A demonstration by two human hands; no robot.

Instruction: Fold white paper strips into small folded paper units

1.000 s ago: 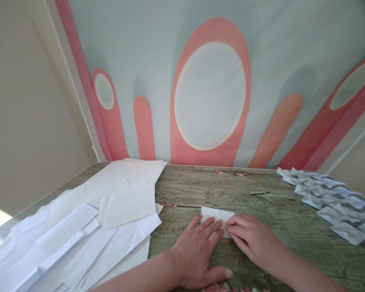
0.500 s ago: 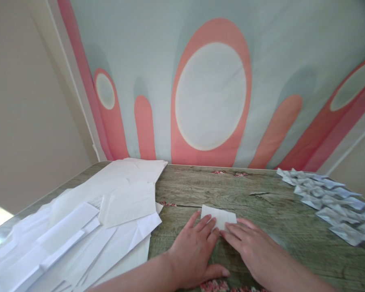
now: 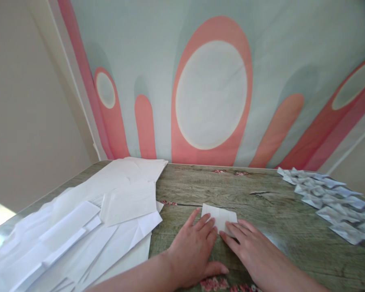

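Note:
A small white sheet of paper (image 3: 219, 215) lies flat on the wood-patterned table, in front of me. My left hand (image 3: 192, 247) rests on its left and near part, fingers stretched out and thumb spread toward me. From the right, my right hand (image 3: 250, 247) lies with extended fingertips on the paper's right and near edge. Both hands press from above and neither grips it. The near edge of the paper is partly hidden under the fingers.
Loose and folded white paper (image 3: 130, 202) is piled over the left of the table (image 3: 207, 182). Several folded paper pieces (image 3: 331, 198) stand in overlapping rows at the far right. Behind the table's back edge hangs a pink and grey-green patterned cloth (image 3: 155, 48).
My right hand's fingers have shifted very slightly on the paper. My left hand stays nearly still, and the paper keeps its place.

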